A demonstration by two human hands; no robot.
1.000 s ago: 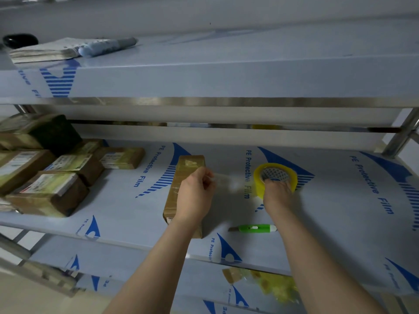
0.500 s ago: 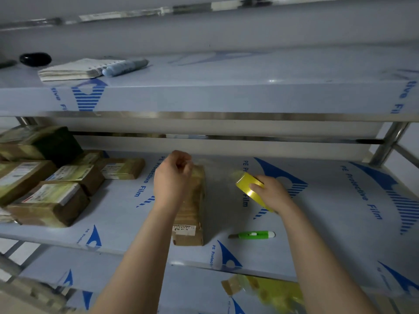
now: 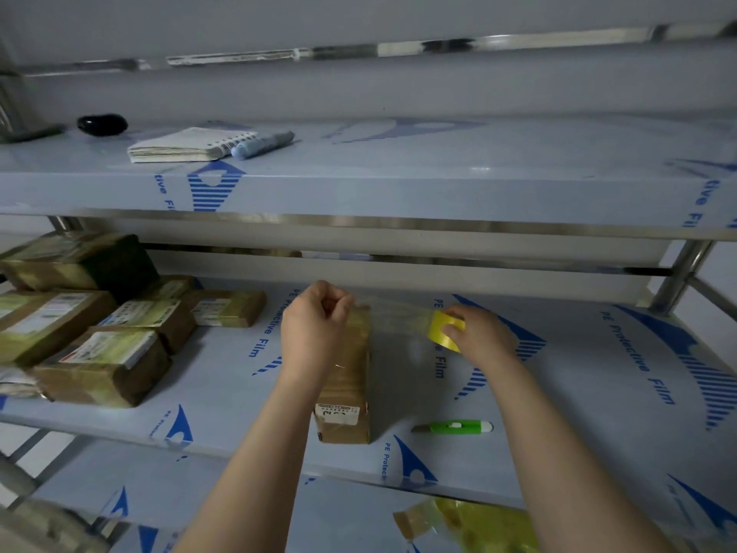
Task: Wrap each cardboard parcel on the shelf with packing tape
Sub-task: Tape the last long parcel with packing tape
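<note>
A long brown cardboard parcel (image 3: 346, 393) stands on its narrow side in the middle of the shelf (image 3: 558, 413), label end toward me. My left hand (image 3: 313, 329) is above its far end, fingers pinching the free end of clear tape. The stretch of tape (image 3: 399, 319) runs right to a yellow tape roll (image 3: 442, 333), which my right hand (image 3: 480, 337) grips.
A green utility knife (image 3: 458, 427) lies on the shelf right of the parcel. Several taped parcels (image 3: 103, 345) are stacked at the left. On the upper shelf lie a notepad (image 3: 187, 144), a marker (image 3: 261, 144) and a black object (image 3: 102, 124). Yellow scraps (image 3: 478, 522) lie below.
The parcel has gone from lying flat to standing on its side. My left hand moved up and left over its far end; my right hand turned the roll on edge, tape stretched between.
</note>
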